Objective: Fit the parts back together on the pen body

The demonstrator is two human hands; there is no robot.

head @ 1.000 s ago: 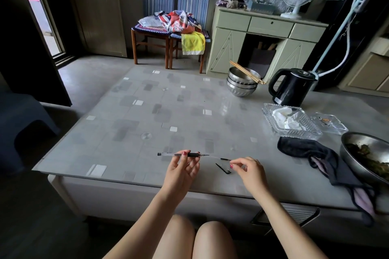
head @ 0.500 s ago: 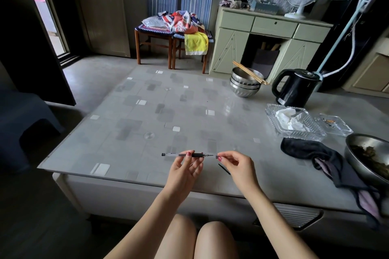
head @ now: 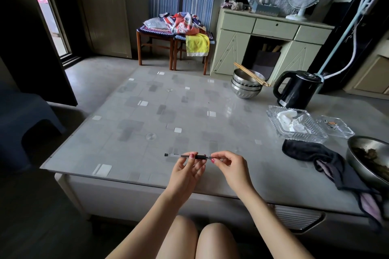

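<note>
Now we see one pen (head: 185,156) held level just above the near edge of the table (head: 147,111) — a thin pen with a clear barrel, a black end cap and a black grip section. Our left hand (head: 185,172) pinches it at the middle between thumb and fingers, and our right hand (head: 228,166) pinches its tip end. Further right we count two glass dishes (head: 294,126), one black kettle (head: 296,90), one dark cloth (head: 311,153) and three stacked steel bowls (head: 246,86).

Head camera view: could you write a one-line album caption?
Left hand grips a pen; right hand pinches its tip.
</note>
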